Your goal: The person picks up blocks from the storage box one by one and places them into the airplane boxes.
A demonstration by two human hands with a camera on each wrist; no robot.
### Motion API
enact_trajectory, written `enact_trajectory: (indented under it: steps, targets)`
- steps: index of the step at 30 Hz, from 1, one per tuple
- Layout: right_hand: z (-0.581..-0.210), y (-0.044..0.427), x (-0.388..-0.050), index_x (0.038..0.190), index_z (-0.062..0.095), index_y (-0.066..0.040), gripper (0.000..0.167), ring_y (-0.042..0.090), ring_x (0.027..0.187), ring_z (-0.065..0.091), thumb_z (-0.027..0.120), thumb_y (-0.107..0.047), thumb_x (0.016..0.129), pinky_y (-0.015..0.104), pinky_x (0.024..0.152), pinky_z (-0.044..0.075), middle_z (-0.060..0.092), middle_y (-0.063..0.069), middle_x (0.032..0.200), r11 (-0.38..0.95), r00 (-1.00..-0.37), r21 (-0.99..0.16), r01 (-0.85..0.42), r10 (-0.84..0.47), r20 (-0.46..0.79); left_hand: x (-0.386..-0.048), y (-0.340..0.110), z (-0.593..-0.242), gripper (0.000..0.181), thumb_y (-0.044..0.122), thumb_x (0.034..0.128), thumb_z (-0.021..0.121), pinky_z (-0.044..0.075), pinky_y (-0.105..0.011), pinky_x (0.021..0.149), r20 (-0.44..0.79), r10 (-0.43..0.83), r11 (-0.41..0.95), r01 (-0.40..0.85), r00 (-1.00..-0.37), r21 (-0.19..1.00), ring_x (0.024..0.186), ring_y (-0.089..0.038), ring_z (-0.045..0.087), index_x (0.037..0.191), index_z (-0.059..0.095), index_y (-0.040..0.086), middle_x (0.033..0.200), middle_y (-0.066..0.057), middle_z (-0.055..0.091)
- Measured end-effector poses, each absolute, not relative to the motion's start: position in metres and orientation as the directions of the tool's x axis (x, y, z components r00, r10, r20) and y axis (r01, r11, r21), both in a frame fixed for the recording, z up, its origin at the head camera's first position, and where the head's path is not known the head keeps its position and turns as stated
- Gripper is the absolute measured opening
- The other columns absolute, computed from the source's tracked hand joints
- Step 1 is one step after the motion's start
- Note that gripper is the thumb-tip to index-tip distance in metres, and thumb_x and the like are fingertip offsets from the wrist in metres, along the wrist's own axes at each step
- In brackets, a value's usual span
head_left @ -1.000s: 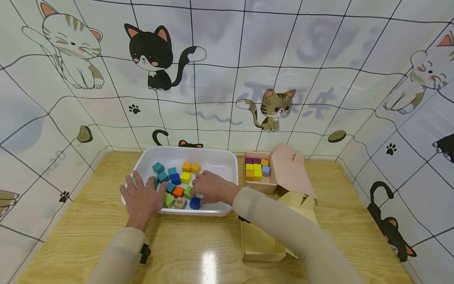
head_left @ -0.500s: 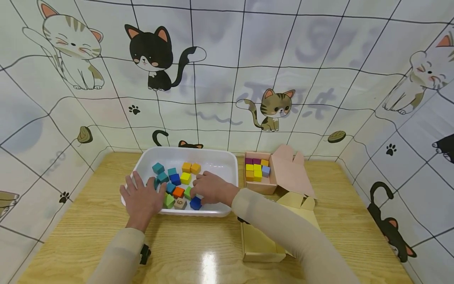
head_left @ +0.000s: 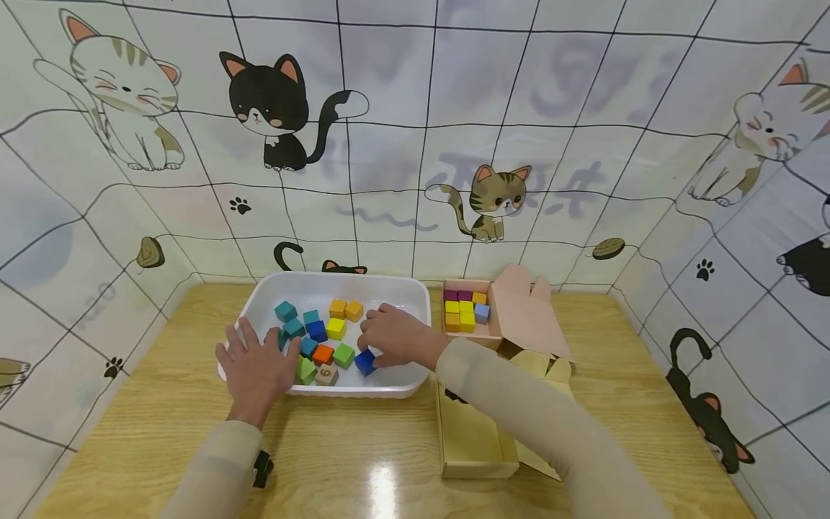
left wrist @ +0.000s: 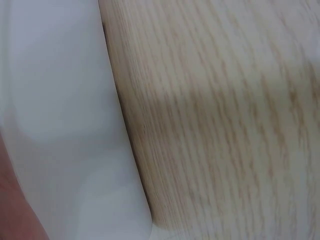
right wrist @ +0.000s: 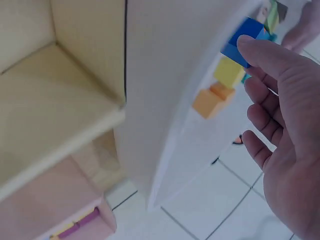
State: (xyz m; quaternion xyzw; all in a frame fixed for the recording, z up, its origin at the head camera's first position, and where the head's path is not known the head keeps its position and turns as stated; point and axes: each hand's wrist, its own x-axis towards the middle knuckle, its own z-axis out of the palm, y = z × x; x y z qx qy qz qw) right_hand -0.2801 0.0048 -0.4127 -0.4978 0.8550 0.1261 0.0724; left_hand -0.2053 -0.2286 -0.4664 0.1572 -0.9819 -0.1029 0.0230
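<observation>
My left hand (head_left: 259,371) lies with spread fingers over the left front rim of the white tray (head_left: 389,391); in the left wrist view only a strip of this hand (left wrist: 17,205) shows beside the tray wall (left wrist: 75,125). Over the tray's right half, my right hand (head_left: 400,337) pinches a dark blue cube (head_left: 365,362). The right wrist view has the thumb of the right hand (right wrist: 295,105) on the blue cube (right wrist: 245,42), the index fingertip mostly hidden. Left of it are a green cube (head_left: 344,355), an orange-red cube (head_left: 323,354) and a wooden block marked 6 (head_left: 327,374).
Teal, blue, yellow and orange cubes lie farther back in the tray. Right of it, an open pink box (head_left: 496,334) holds purple, yellow, orange and light blue cubes. In front of that box stands an open pale yellow box (head_left: 480,470), partly under my right forearm.
My right hand has shifted slightly right and up with the dark blue cube, which is now tilted. The green cube is uncovered. My left hand stays on the tray; the head view has shifted a little.
</observation>
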Motion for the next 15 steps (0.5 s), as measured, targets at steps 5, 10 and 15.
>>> enact_trajectory:
  steps: [5,10,15]
  targets:
    - [-0.396,0.03,-0.289,0.117,0.068,-0.029,0.033,0.013,0.103,0.051,0.067,-0.045,0.089,0.032,0.097,0.041,0.066,-0.009,0.107,0.548,-0.567,0.147,-0.824,-0.799,-0.2,-0.205,-0.229,-0.466,0.067,0.052,0.099,0.035,0.0,-0.072,0.113,0.003,-0.309,0.932,-0.302,-0.951,0.202,0.143,-0.057,-0.003,0.147,0.037,0.005,0.157,-0.036,-0.002]
    - [-0.377,0.068,-0.302,0.114,0.069,-0.024,0.032,0.015,0.103,0.053,0.068,-0.044,0.088,0.037,0.096,0.041,0.066,-0.005,0.103,0.649,-0.662,0.132,-0.749,-0.74,-0.118,-0.205,-0.23,-0.466,0.068,0.052,0.0994,0.034,-0.002,-0.072,0.113,-0.002,-0.299,0.933,-0.293,-0.954,0.21,0.143,-0.058,-0.004,0.147,0.037,0.004,0.157,-0.036,-0.004]
    - [-0.369,0.115,-0.32,0.107,0.07,-0.02,0.026,0.022,0.105,0.055,0.068,-0.038,0.088,0.046,0.098,0.041,0.067,-0.001,0.102,0.761,-0.767,0.1,-0.641,-0.641,-0.038,-0.205,-0.23,-0.467,0.068,0.052,0.0994,0.034,-0.002,-0.072,0.113,-0.003,-0.297,0.932,-0.291,-0.955,0.215,0.143,-0.058,-0.005,0.147,0.037,0.004,0.157,-0.036,-0.005]
